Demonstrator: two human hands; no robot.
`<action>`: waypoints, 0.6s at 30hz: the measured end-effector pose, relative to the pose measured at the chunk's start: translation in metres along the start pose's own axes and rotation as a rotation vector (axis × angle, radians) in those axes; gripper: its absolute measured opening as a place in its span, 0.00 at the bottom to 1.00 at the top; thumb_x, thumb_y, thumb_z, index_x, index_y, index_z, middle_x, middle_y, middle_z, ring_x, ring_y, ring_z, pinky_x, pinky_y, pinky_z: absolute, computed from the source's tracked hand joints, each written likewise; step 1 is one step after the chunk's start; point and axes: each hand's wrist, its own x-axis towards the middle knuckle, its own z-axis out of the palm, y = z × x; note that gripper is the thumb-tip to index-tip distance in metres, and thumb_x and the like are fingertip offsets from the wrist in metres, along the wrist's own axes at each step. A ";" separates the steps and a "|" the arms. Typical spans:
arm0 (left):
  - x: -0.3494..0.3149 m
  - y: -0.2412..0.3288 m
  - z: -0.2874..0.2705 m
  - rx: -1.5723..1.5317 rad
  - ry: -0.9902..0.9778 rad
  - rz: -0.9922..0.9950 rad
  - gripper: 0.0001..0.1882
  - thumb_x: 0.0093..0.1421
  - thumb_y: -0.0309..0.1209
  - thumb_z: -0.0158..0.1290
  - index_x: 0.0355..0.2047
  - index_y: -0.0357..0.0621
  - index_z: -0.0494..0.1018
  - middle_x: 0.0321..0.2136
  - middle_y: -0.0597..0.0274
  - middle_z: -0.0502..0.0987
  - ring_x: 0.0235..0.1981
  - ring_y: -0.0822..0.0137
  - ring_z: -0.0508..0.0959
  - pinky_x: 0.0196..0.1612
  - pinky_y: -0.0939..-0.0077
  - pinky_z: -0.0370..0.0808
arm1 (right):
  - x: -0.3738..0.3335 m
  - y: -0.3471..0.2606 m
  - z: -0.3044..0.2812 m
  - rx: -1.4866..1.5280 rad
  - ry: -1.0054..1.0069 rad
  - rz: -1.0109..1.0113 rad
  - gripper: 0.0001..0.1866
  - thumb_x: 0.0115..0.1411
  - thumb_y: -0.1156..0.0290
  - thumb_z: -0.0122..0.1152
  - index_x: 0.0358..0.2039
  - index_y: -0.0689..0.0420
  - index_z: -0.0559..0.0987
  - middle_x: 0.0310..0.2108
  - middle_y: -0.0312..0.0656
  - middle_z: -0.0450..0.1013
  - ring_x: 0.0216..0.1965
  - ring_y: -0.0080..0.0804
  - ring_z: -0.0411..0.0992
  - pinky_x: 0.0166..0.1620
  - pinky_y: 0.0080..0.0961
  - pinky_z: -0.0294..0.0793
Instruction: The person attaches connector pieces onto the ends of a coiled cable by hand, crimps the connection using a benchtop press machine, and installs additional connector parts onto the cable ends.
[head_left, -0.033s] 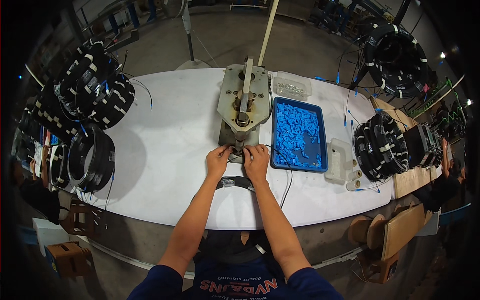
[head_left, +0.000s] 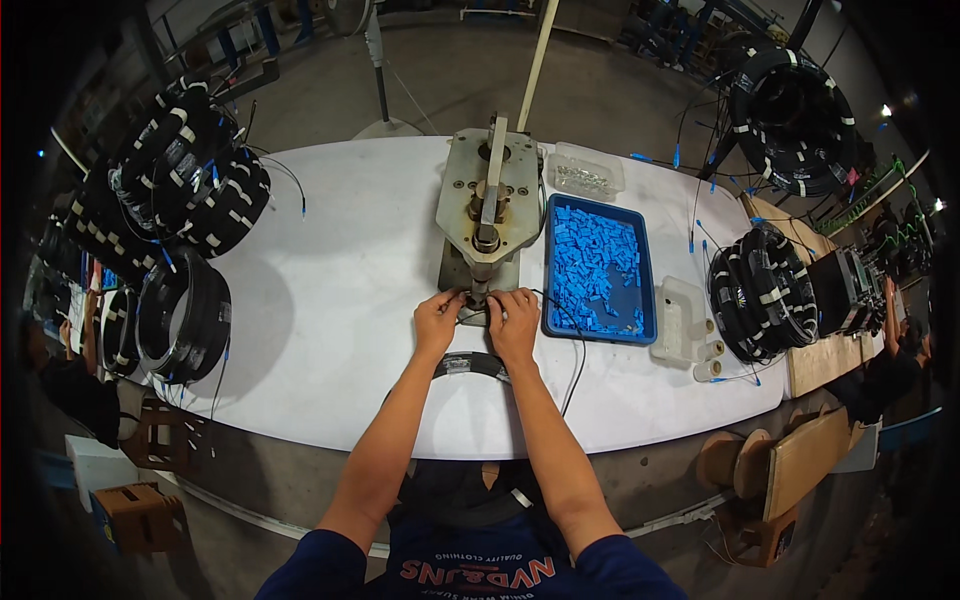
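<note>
A grey metal bench press with a bar handle on top stands at the middle of the table. My left hand is closed, its fingertips pinched at the left of the press's lower tip. Opposite it, my right hand pinches at the right side of the same tip. A thin black cable loops out beside my right hand and curves down the table. Both hands seem to hold this cable; the exact spot under the tip is hidden by fingers. Between my forearms lies a black cable coil, partly beyond the table's front edge.
Right of the press is a blue tray of small blue connector parts. Clear plastic boxes and small rolls sit beside it. Cable coils are stacked at the left and right. People sit at both sides.
</note>
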 end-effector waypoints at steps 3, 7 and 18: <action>0.000 0.001 0.000 0.098 0.007 -0.022 0.13 0.63 0.30 0.57 0.43 0.33 0.80 0.29 0.63 0.82 0.31 0.78 0.75 0.38 0.83 0.71 | -0.002 0.001 0.001 -0.008 0.034 -0.015 0.06 0.58 0.68 0.62 0.33 0.54 0.82 0.33 0.40 0.75 0.46 0.46 0.68 0.48 0.41 0.65; 0.000 -0.006 0.000 -0.032 0.034 0.012 0.13 0.62 0.31 0.58 0.42 0.34 0.81 0.28 0.64 0.81 0.29 0.78 0.74 0.35 0.83 0.70 | -0.002 0.000 0.004 0.004 0.001 0.010 0.06 0.59 0.67 0.61 0.34 0.53 0.82 0.35 0.39 0.75 0.48 0.46 0.67 0.48 0.42 0.63; -0.001 0.000 -0.001 0.060 0.088 0.091 0.11 0.61 0.31 0.59 0.41 0.39 0.82 0.20 0.66 0.75 0.23 0.78 0.68 0.27 0.80 0.66 | -0.003 0.001 0.007 0.003 -0.021 0.064 0.07 0.60 0.66 0.60 0.34 0.52 0.82 0.36 0.38 0.76 0.50 0.46 0.66 0.50 0.44 0.62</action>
